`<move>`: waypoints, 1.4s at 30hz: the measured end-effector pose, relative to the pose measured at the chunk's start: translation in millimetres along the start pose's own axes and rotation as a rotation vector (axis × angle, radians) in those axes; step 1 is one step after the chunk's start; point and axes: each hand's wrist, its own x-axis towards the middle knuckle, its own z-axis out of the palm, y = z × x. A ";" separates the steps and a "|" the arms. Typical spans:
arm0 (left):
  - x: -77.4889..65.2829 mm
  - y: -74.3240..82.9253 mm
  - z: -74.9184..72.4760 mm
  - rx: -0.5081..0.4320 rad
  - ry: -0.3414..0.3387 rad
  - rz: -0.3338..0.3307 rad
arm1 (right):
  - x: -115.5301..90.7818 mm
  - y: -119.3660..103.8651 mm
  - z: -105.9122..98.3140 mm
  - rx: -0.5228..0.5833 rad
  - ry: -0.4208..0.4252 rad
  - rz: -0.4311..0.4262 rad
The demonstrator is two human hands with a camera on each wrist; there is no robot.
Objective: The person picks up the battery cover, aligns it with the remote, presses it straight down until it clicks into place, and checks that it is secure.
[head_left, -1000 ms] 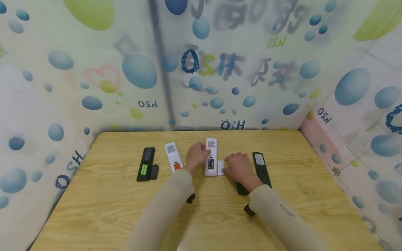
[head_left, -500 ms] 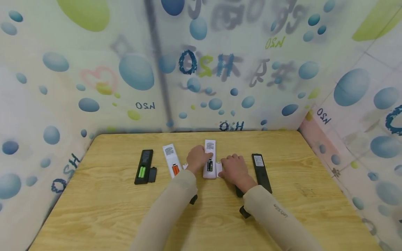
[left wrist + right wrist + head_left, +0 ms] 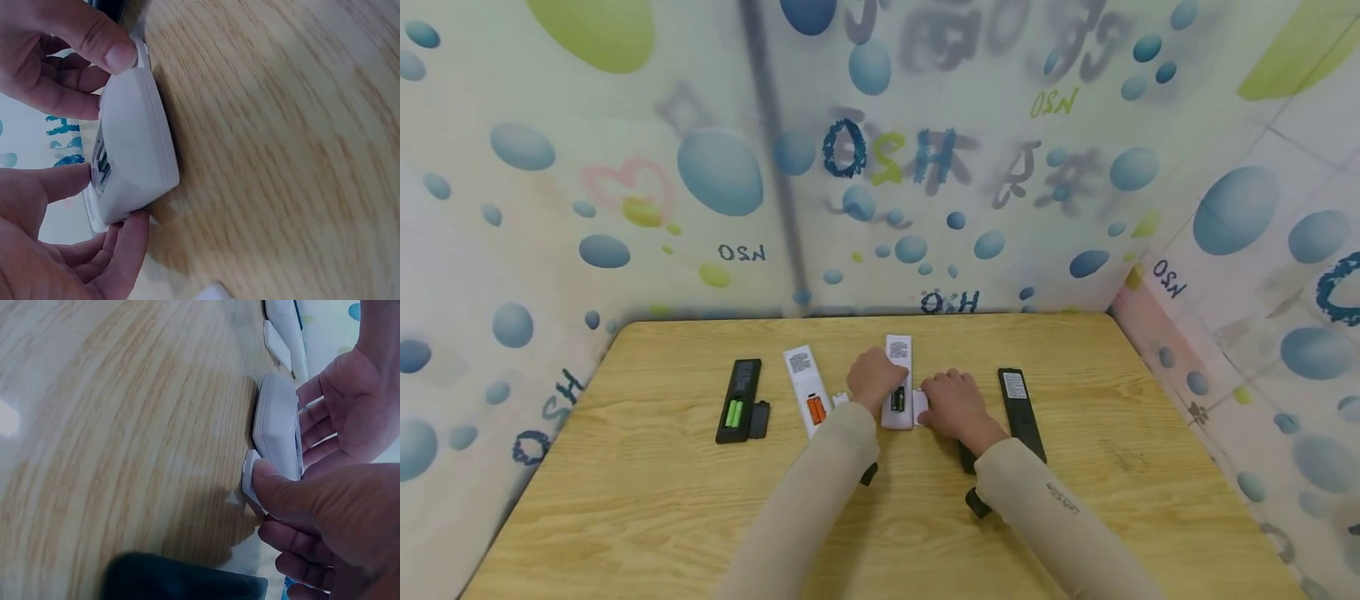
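Note:
A white remote control (image 3: 898, 348) lies back up in the middle of the table, its battery compartment uncovered with dark batteries inside. My left hand (image 3: 874, 379) grips it from the left; in the left wrist view the thumb touches near the compartment edge and the fingers curl at the side of the remote's body (image 3: 134, 125). At the remote's right lies a white battery cover (image 3: 919, 406). My right hand (image 3: 957, 404) pinches this cover, its thumb (image 3: 275, 490) on the near edge in the right wrist view. Most of the cover is hidden by that hand.
To the left lie a black remote (image 3: 741, 400) with green batteries, its black cover (image 3: 759, 419), a white remote (image 3: 805, 379) with orange batteries and its white cover (image 3: 841, 400). Right of my hands is another black remote (image 3: 1021, 408); a dark item (image 3: 967, 458) shows under my right wrist.
My left thumb has moved down the remote to the battery compartment. The right hand has shifted left onto the white cover and taken hold of it. The head view has turned slightly.

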 end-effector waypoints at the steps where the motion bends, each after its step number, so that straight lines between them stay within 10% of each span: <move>1: 0.5 -0.4 -0.1 -0.006 0.001 -0.003 | 0.8 0.0 0.0 0.002 0.006 0.002; 42: -2.5 -16.1 -29.8 -0.425 -0.112 0.062 | -13.8 14.2 -47.1 0.108 0.210 0.038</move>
